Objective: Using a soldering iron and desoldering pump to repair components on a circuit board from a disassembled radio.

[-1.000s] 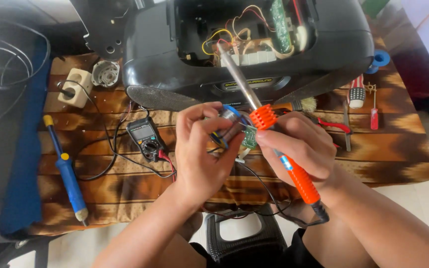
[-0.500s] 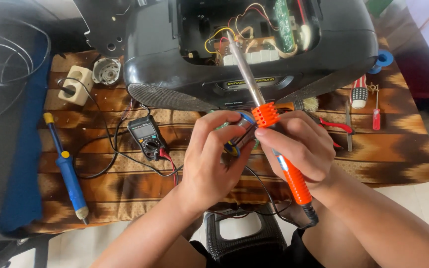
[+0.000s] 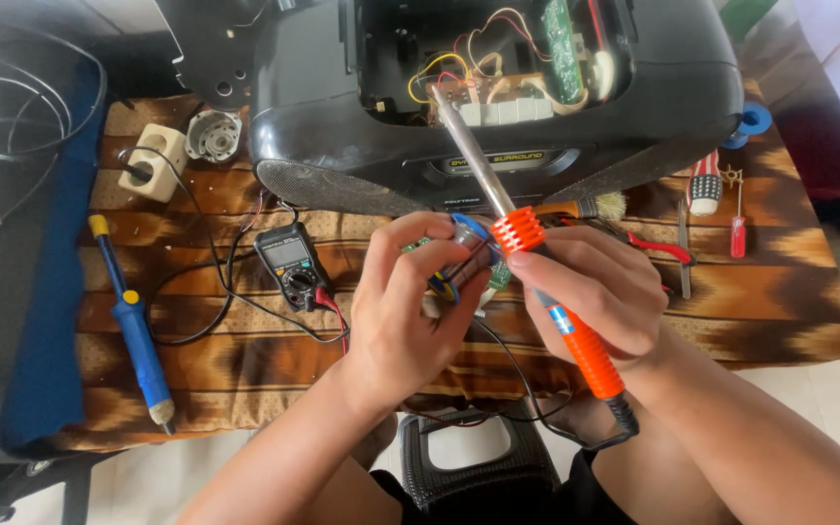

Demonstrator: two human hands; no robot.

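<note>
— What do we hold? 
— Our left hand pinches a small blue-rimmed part, mostly hidden by fingers; our right hand grips the orange soldering iron.
— Beyond? 
— The open black radio at the bench's far edge, bearing a narrow dark label strip.

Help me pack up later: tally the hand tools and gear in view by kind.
Soldering irons: 2, orange in the right hand, blue on the cloth
Multimeter: 1
Red screwdriver: 1
Red-handled pliers: 1
Brush: 1
Total: 6
</note>
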